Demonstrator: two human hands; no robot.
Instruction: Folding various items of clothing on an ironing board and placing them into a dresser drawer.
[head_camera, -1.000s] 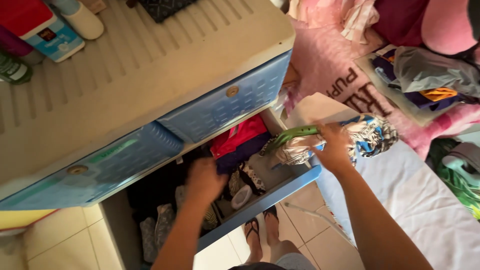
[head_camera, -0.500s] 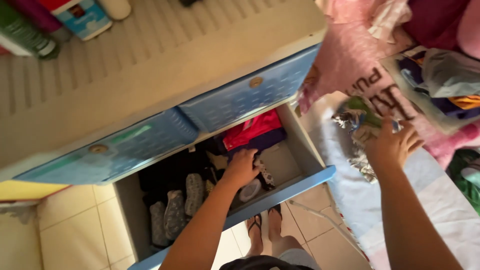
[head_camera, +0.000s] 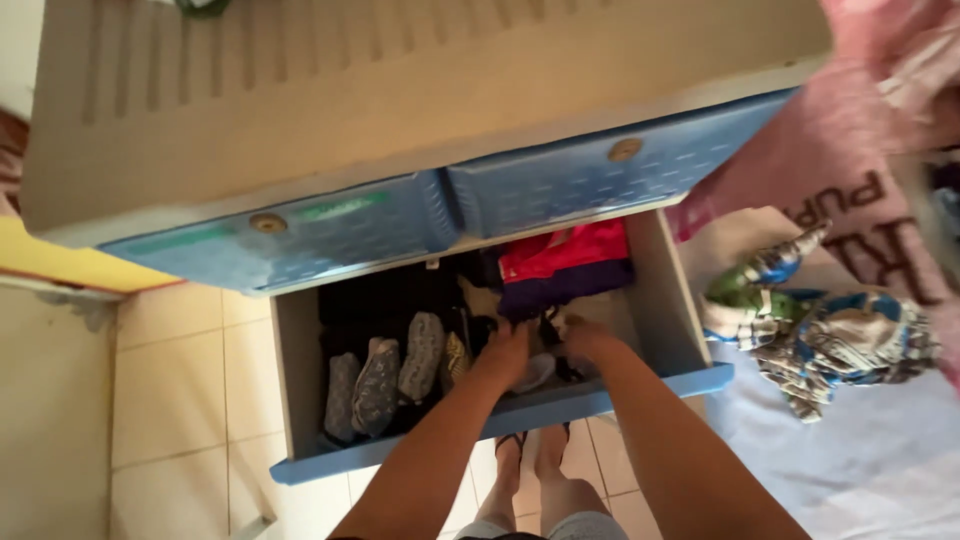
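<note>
The lower drawer (head_camera: 500, 415) of a cream plastic chest with blue fronts is pulled out. Both my hands reach into its middle. My left hand (head_camera: 505, 350) rests fingers-down on small clothing items beside a pale piece (head_camera: 540, 372). My right hand (head_camera: 582, 338) sits right next to it, fingers curled into dark items; the frame does not show whether either hand grips anything. Several rolled grey socks (head_camera: 385, 375) lie left of my hands. Folded red and purple clothes (head_camera: 565, 265) lie at the drawer's back right.
A crumpled green, blue and white patterned cloth (head_camera: 820, 330) lies on the pale bed sheet (head_camera: 860, 450) to the right. A pink printed fabric (head_camera: 835, 170) hangs above it. Two shut blue drawers (head_camera: 440, 215) sit above the open one. My bare feet (head_camera: 535, 460) stand on the tiled floor (head_camera: 190, 400).
My right hand let go of the patterned cloth, which now lies on the bed, and moved into the drawer beside my left hand. The view shifted left and closer.
</note>
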